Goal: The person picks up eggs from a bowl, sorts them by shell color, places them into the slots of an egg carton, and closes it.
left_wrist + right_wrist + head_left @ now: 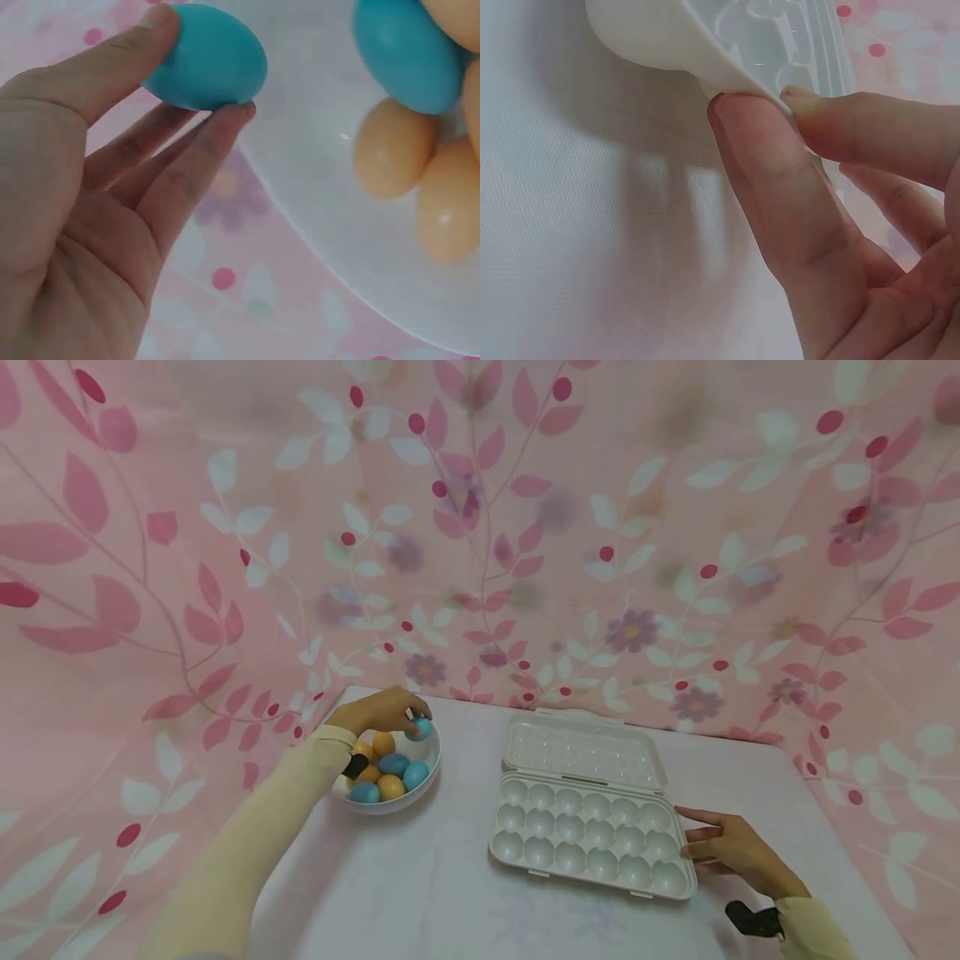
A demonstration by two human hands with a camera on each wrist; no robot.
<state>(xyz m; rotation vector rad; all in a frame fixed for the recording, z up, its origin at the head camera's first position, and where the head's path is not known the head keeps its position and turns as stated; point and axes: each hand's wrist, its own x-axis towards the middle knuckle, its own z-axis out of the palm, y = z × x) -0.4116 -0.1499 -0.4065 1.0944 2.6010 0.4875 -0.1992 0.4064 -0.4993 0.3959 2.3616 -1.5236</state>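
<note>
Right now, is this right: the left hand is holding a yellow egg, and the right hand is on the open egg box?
Not quite: the egg in the left hand is blue, not yellow, as the left wrist view shows. The right hand is indeed on the open egg box.

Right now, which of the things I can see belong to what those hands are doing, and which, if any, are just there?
Part of the job:
- left hand, pinching a blue egg
- white bowl with other eggs
- right hand, pinching the edge of the opened egg tray

Just there:
- white-covered table, as support
- pink floral cloth behind
</note>
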